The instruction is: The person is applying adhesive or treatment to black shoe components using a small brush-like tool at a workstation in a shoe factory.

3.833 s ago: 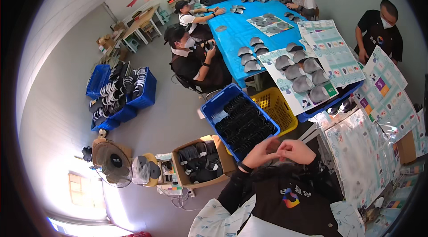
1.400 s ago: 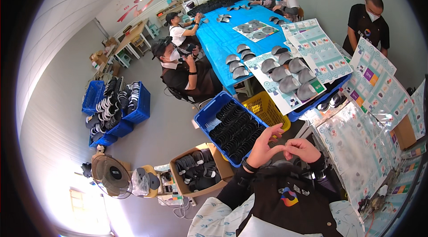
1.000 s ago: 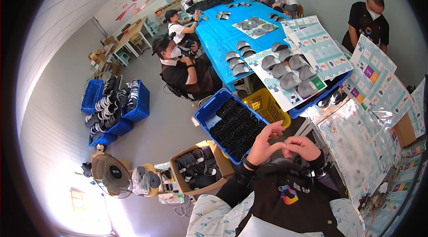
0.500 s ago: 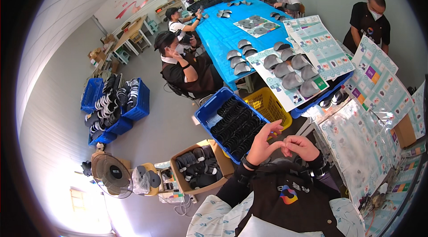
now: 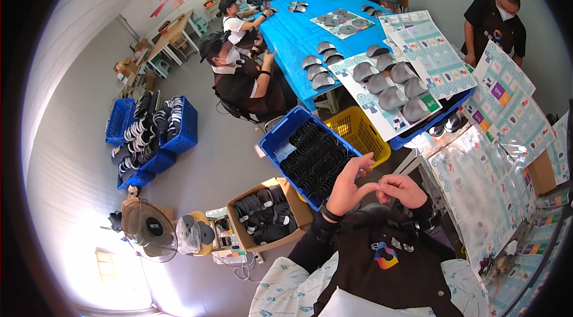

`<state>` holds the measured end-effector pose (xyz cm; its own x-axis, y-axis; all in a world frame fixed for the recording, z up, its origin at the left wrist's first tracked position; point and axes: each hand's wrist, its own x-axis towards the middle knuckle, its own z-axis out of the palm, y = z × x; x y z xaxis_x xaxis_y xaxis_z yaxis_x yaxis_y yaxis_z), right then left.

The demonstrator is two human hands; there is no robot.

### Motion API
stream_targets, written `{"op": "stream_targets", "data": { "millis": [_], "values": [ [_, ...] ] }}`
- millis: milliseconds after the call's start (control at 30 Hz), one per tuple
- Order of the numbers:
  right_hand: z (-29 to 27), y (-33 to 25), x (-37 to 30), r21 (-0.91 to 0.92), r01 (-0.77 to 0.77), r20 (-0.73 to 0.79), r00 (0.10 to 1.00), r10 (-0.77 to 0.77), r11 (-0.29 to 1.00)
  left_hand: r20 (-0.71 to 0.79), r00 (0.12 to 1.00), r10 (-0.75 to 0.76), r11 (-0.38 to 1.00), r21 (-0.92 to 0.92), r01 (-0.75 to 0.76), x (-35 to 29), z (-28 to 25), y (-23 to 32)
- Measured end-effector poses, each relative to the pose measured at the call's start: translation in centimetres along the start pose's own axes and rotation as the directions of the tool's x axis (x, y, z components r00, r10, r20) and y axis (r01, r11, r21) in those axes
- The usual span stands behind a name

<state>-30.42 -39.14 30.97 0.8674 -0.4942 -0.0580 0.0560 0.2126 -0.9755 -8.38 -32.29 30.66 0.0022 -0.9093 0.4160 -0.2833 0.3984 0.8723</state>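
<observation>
My two hands are raised in front of my dark apron (image 5: 382,275), thumb to thumb. My left hand (image 5: 352,187) has its fingers stretched out and holds nothing. Its thumb points right and meets my right hand (image 5: 404,190), whose fingers are curled in; I see no object in them. Just beyond my left hand stands a blue crate (image 5: 280,163), and its nearest corner is partly hidden by that hand. Rows of black curved pieces (image 5: 316,159) fill the crate.
A yellow basket (image 5: 381,154) stands behind the crate. Grey curved shells (image 5: 391,99) lie on a printed sheet near the blue-covered table (image 5: 286,42). A cardboard box (image 5: 304,215) of dark pieces and a fan (image 5: 152,227) are at left. A co-worker (image 5: 245,81) sits by the table.
The nearest seated co-worker has lowered a hand from the face and holds it out toward the table. My view has shifted slightly; my hands keep nearly the same pose.
</observation>
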Motion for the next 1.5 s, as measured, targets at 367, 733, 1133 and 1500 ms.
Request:
{"op": "stream_targets", "data": {
  "millis": [367, 733, 1133, 1500],
  "values": [
    [0.1, 0.3, 0.0, -0.074, -0.041, -0.148, 0.989, 0.03, 0.996, -0.049, 0.999, 0.002, 0.99, 0.144, 0.005, -0.3, -0.2, 0.3],
    [-0.1, 1.6, -0.1, -0.159, -0.143, -0.264, 0.959, 0.097, 0.977, -0.044, 0.996, 0.077, 0.925, 0.377, -0.055, -0.5, 0.2, 0.5],
    [-0.2, 1.8, -0.3, -0.116, -0.132, -0.202, 0.974, 0.107, 0.984, -0.036, 0.998, 0.06, 0.951, 0.305, -0.046, -0.5, 0.3, 0.7],
    [-0.1, 2.4, 0.1, -0.153, -0.128, -0.244, 0.966, 0.088, 0.98, -0.038, 0.996, 0.08, 0.94, 0.335, -0.063, -0.5, 0.4, 0.8]
  ]
}}
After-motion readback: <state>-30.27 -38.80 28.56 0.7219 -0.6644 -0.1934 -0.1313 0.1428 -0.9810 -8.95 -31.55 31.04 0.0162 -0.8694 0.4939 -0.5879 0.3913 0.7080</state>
